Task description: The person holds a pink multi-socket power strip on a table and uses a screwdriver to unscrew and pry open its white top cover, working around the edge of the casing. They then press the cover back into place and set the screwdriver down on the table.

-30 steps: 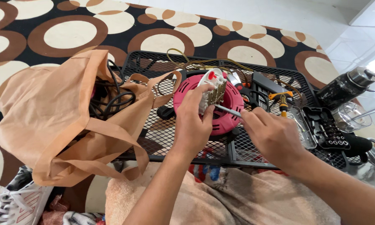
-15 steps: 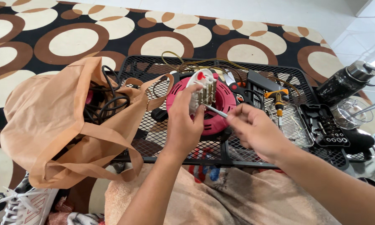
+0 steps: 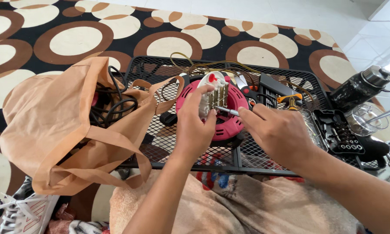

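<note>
Two hands work together near the middle of the black mesh table [image 3: 160, 134]. Your left hand [image 3: 194, 125] is closed around a small white socket block [image 3: 212, 93], holding it upright with its brass contact strips facing your right hand. Your right hand [image 3: 275, 132] pinches a thin metal screwdriver [image 3: 226, 111] between thumb and fingers; its tip touches the lower part of the block.

The block is held directly above a pink cable reel [image 3: 229, 117], which lies flat on the mesh at the table's centre. A red knob shows on the top of the block.

At the left edge of the table, an orange cloth bag [image 3: 52, 125] slumps open, part on the mesh and part hanging over the edge. Black cables [image 3: 112, 102] are bundled inside it, and one bag handle reaches toward the reel.

Behind your right hand, toward the far right corner, lie a black case [image 3: 271, 89] and an orange-handled tool [image 3: 290, 99]. Thin yellow wire [image 3: 212, 66] loops along the far edge. At the right edge, a black bit holder [image 3: 340, 132] sits open with rows of bits.

Off the table to the right stand a dark bottle [image 3: 360, 89] and a glass jar [image 3: 366, 119]. A white sneaker [image 3: 19, 212] lies on the floor below the near left corner.
</note>
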